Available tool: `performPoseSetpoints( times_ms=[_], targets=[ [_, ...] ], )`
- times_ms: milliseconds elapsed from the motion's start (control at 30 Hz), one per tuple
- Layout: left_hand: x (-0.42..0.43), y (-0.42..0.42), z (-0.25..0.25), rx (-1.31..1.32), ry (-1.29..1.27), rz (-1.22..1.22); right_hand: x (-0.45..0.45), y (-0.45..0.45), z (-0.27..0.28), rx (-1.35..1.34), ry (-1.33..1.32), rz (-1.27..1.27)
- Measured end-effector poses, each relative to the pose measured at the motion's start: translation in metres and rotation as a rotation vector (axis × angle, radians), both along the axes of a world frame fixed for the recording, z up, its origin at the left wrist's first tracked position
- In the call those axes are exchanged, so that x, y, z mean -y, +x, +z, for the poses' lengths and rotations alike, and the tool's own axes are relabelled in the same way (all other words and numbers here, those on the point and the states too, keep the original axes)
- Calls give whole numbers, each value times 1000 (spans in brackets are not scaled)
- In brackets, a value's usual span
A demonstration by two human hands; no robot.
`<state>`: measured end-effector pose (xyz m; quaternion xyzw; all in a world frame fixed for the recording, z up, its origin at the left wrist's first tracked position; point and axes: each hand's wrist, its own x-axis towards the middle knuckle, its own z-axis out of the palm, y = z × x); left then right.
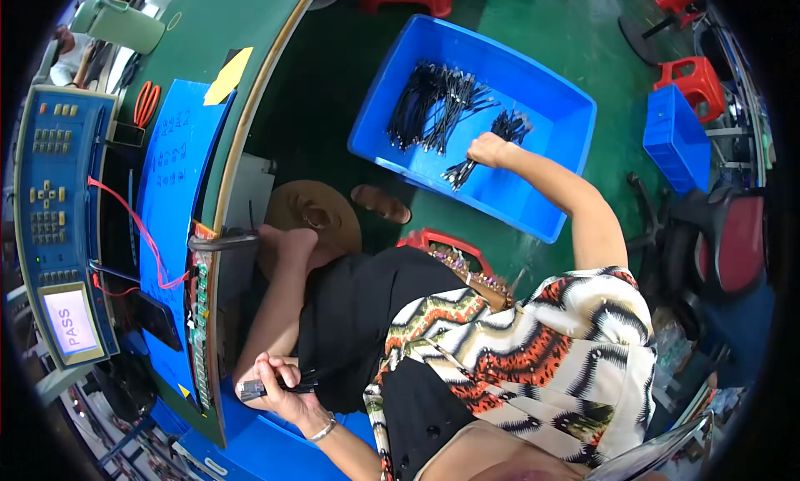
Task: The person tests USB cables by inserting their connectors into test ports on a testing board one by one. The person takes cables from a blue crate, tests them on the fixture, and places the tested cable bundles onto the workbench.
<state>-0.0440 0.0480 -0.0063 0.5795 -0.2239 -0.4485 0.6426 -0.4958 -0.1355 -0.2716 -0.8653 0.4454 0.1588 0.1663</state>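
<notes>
My left hand [283, 389] is closed round a small bundle of black cables [252, 390] above my lap, near the bench edge. My right hand [492, 150] reaches into a large blue bin [472, 191] and is closed on another bundle of black cables [510, 127], whose ends stick out on both sides of the fist. A bigger pile of black cables [427, 106] with metallic ends lies beside it in the bin.
On the green bench [242, 139] are a tester [62, 206] showing PASS, a blue sheet [162, 197], orange-handled scissors [147, 104], a dark phone [157, 321] and a metal clamp [223, 242]. A smaller blue bin [677, 139], red stools [693, 85] and a chair [729, 243] stand right.
</notes>
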Motion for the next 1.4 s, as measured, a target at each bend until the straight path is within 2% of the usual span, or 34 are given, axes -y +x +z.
performPoseSetpoints(
  times_ms=[67,100,167,233,267,367,433,500,567,633,700,767,800,833,900,967,1033,1067,1100,1167,1200,1367,1400],
  targets=[
    [-3,-3,1,23,-1,5,13,-10,-13,-123,-77,-2],
    [-5,-5,1,35,-2,8,26,-13,-19,-241,56,-48],
    [-7,-8,2,8,-10,17,28,-16,-33,-329,-309,-114],
    [-5,-11,2,-7,-17,38,32,3,-23,-422,-216,-231],
    [-3,-12,3,-10,-21,46,32,13,-23,-378,-151,-273],
    [5,-21,7,38,-31,77,18,47,-5,1,-21,-347],
    [11,-26,8,58,-35,92,-1,69,6,423,-108,-335],
    [17,-37,10,4,0,77,-29,105,42,803,-215,-391],
    [22,-46,10,-12,17,27,-41,141,103,1150,363,-435],
    [27,-54,10,-58,12,-62,-62,181,163,1332,717,-442],
    [32,-63,13,-64,-67,-115,-73,218,186,1462,909,-97],
    [33,-70,22,-63,-102,-115,-92,252,205,1532,1220,127],
    [29,-68,24,-73,-138,-126,-97,263,203,1373,909,243],
    [27,-65,26,-86,-171,-146,-94,268,220,1362,806,293],
    [19,-57,25,-68,-145,-216,-88,279,239,1642,1158,175],
    [13,-51,24,22,-36,-274,-83,280,265,1657,978,177],
    [8,-49,18,153,6,-271,-83,277,303,1452,1053,190],
    [1,-38,9,62,-133,-414,-81,284,305,1468,571,438],
    [3,-44,12,154,-269,-370,-82,300,303,1557,183,656],
    [-7,-34,-1,271,-282,-384,-87,314,299,1509,-27,759],
    [-9,-29,-13,163,-280,-371,-88,314,303,1494,-57,768],
    [-35,2,-67,105,-368,-330,-102,319,310,1374,134,832],
    [-26,-13,-35,41,-285,-200,-101,320,311,1509,74,772]
  ],
)
